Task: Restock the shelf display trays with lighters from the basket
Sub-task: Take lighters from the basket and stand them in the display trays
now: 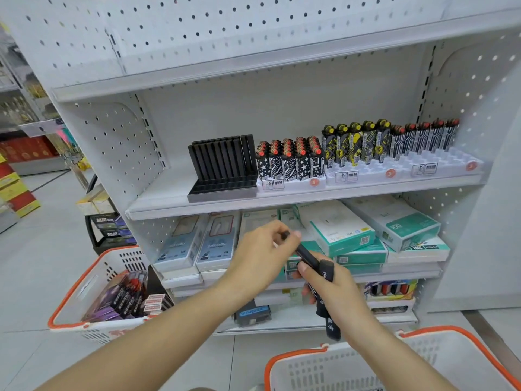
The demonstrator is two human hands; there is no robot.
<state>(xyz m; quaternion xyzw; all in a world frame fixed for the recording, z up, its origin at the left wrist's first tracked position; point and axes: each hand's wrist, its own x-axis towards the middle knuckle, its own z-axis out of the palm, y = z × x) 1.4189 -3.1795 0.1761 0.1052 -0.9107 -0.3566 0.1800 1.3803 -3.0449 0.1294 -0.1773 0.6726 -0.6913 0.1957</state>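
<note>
Between left hand (260, 251) and right hand (328, 289), black lighter (306, 253) slanting up-left

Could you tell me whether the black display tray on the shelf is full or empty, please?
Empty: the black display tray shows only bare slots, no lighters.

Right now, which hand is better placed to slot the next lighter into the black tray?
Probably left: the left hand pinches one slim black lighter, nearer the black tray; the right hand grips the bundle.
</note>
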